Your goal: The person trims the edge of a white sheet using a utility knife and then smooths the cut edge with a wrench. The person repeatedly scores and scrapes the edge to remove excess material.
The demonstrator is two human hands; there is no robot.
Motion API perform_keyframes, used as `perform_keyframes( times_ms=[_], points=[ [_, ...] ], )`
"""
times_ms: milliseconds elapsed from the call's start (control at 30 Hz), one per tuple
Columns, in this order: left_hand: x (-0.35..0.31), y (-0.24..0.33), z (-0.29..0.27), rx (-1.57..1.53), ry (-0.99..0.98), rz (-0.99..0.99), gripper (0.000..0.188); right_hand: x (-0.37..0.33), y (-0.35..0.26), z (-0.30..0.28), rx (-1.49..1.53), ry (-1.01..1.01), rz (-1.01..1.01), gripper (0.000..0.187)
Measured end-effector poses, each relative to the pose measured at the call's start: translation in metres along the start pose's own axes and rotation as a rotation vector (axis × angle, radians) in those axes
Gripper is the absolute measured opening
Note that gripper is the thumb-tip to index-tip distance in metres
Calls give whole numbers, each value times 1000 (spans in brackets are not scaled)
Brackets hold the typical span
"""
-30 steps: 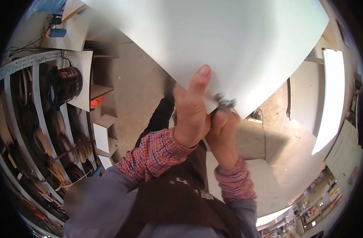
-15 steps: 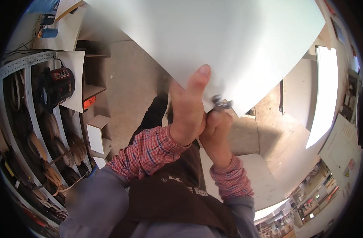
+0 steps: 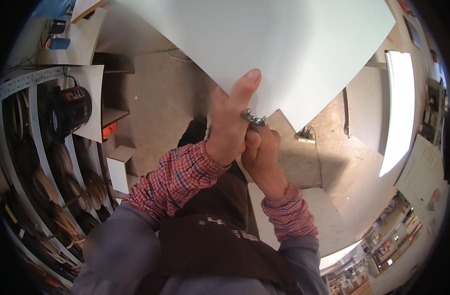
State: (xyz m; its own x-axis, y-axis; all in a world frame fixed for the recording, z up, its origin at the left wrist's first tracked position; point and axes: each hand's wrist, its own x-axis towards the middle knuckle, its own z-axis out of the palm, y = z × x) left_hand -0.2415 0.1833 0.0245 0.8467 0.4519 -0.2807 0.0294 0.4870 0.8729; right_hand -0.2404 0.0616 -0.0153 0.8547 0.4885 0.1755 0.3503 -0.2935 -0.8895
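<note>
The white board [image 3: 284, 49] slants across the top of the view, and its near end reaches the left hand [image 3: 228, 120], which holds it by the edge – the thumb [image 3: 245, 84] lies along the upper face, while the other fingers are largely hidden, presumably tucked beneath. That spread of thumb above and fingers below looks meant to pinch the board and keep it from tipping; what bears its far end is out of sight. The right hand [image 3: 261, 155] is closed around a small shiny metal tool [image 3: 253, 118], thumb folded over, with only the tool's head showing past the knuckles. Such a short grip probably gives close control (the handle, if there is one, is hidden in the fist).

As for where things lie, the board stretches ahead of both hands, beyond the fingertips, with its pointed near corner out to the right of the right hand. The tool sits between the two hands, just beside the base of the left thumb; whether it touches the board I cannot tell. The hands are close together – perhaps so that one can brace the other – above the bare floor [image 3: 156, 105]
</note>
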Motion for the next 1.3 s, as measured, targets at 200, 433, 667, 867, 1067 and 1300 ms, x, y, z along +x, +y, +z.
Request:
perform_keyframes(
  times_ms=[200,433,667,867,1067,1300],
  points=[
    [5,7,3,-578,-13,-281,40,-27,-9,2,392,98,402,64],
    [6,4,25,-538,222,-196,43,-13,-10,0,77,20,258,58],
    [4,2,2,-347,63,-247,41,-4,-10,-21,-12,-186,80,35],
    [8,-6,-15,-728,-213,-284,39,-17,-21,-4,268,161,360,50],
    [4,9,-16,-476,-161,-411,40,-10,-18,-3,79,105,257,46],
    [10,7,-41,-357,-337,-515,37,-3,-24,-15,-139,50,172,36]
  ],
)
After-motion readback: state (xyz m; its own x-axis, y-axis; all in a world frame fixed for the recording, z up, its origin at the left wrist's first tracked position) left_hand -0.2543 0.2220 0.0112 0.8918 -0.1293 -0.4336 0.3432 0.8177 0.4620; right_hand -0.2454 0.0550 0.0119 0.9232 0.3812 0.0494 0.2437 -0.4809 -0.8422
